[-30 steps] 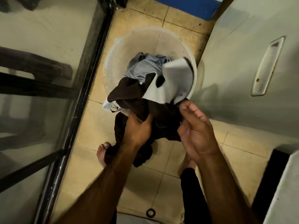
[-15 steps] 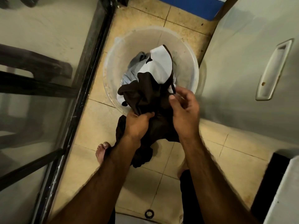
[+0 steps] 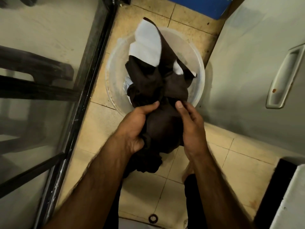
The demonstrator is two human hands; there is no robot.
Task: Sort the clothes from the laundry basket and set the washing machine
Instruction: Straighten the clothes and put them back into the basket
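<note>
At the far left, a dark-framed glass door (image 3: pixel 49 96) is seen, running along the tiled floor (image 3: pixel 102 129). Beside it, on the floor, a round translucent laundry basket (image 3: pixel 113 83) is placed, and a pale garment (image 3: pixel 127 84) is partly visible inside it at the left, mostly covered.

A dark brown garment (image 3: pixel 158 83) with white pocket linings (image 3: pixel 146 45) is held up over the basket, its upper part spread above the basket's opening and its lower part hanging down between the forearms toward the floor.

The left hand (image 3: pixel 137 128) is closed around a bunch of the brown cloth, with the thumb laid across the fabric's upper fold and the fingers curled under it. Just to the right, the right hand (image 3: pixel 191 128) is set against the same garment, its thumb pressed on an edge of the cloth near the basket's near rim; the other fingers are hidden behind the fabric, but a pinch on the cloth is shown. The two thumbs lie near each other, with a fold of cloth between them.

At the right, a grey appliance panel (image 3: pixel 247 71) with a recessed handle (image 3: pixel 283 76) is seen.
</note>
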